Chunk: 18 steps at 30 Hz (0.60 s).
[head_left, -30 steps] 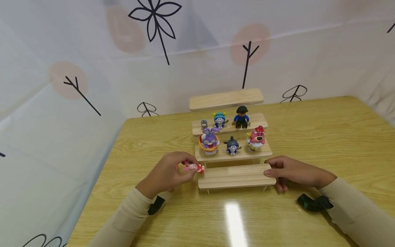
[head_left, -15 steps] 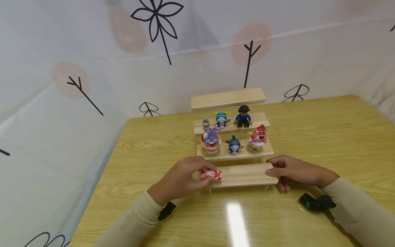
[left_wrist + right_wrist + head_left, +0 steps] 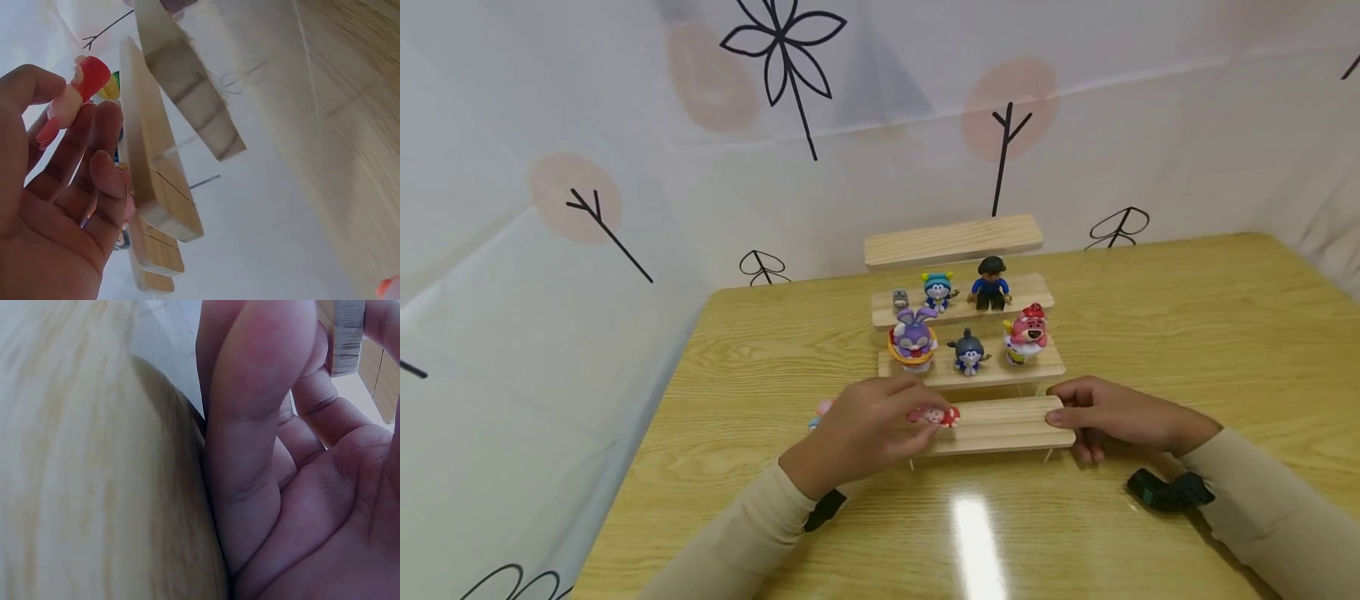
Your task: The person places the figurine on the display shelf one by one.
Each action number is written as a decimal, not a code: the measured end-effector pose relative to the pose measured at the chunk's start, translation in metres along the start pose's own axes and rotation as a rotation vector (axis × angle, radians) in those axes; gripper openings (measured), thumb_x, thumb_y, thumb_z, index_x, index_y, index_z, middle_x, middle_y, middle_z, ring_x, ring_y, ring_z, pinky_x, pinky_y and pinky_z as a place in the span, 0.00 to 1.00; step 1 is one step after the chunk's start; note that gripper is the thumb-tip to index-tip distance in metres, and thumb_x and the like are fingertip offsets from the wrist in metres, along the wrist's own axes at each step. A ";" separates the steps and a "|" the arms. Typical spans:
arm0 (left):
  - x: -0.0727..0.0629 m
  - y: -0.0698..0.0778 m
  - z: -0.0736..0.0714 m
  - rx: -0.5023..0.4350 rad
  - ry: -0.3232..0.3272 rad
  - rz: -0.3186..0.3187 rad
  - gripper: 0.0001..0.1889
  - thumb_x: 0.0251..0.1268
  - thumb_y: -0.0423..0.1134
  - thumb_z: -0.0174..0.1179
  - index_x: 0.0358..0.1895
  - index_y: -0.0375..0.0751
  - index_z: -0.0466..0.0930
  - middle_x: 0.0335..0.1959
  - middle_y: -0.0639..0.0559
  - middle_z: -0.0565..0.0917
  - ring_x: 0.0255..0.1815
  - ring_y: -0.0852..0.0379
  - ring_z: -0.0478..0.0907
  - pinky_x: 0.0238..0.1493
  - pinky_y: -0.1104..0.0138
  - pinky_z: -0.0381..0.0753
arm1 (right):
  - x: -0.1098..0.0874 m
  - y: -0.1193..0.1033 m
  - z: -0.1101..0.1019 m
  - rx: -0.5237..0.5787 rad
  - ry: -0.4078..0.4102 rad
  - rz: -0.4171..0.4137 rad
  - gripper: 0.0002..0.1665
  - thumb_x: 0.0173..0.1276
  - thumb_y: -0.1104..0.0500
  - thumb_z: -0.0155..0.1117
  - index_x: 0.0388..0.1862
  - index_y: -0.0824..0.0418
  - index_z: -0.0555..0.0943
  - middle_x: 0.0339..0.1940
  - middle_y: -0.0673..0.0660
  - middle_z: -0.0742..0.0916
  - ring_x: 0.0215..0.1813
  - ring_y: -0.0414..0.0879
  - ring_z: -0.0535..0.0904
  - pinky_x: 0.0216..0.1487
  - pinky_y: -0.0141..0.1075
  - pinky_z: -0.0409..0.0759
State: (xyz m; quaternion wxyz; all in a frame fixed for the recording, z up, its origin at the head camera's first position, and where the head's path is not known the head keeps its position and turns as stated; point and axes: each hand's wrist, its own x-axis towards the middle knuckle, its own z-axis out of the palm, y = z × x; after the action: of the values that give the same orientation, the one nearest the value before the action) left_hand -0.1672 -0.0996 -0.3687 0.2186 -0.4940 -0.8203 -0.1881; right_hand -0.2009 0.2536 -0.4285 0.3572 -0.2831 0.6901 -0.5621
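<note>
My left hand (image 3: 868, 425) pinches a small pink and red toy figurine (image 3: 951, 416) between thumb and fingertips. The toy lies sideways in this grip, low over the left half of the lowest step (image 3: 1011, 423) of a wooden display riser. In the left wrist view, the figurine's red end (image 3: 95, 74) points away from the palm. My right hand (image 3: 1120, 417) grips the right end of that same step, thumb on top and fingers curled beside and below. The right wrist view shows this hand (image 3: 250, 444) close against wood.
Behind, the middle steps carry a purple rabbit figurine (image 3: 913, 340), a dark-haired one (image 3: 968, 354), a pink bear (image 3: 1027, 335), a capped figure (image 3: 990, 285) and smaller toys. The top step (image 3: 955, 240) is bare. Another toy (image 3: 823, 408) shows partly behind my left hand.
My left hand has carried the pink and red figurine rightward from the step's left end to over its surface. The right hand has kept its hold on the step.
</note>
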 end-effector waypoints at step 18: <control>0.032 0.017 0.010 0.051 -0.042 0.067 0.09 0.66 0.42 0.63 0.48 0.52 0.84 0.41 0.62 0.85 0.28 0.72 0.73 0.25 0.84 0.63 | 0.001 0.002 -0.002 0.010 -0.014 -0.019 0.18 0.83 0.62 0.43 0.32 0.72 0.58 0.24 0.50 0.85 0.23 0.38 0.82 0.26 0.40 0.84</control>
State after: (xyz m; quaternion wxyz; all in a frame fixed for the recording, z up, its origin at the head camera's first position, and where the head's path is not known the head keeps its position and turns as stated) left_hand -0.1675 -0.0637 -0.3583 0.2199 -0.5192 -0.8123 -0.1492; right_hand -0.2033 0.2549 -0.4307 0.3582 -0.2918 0.6822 -0.5667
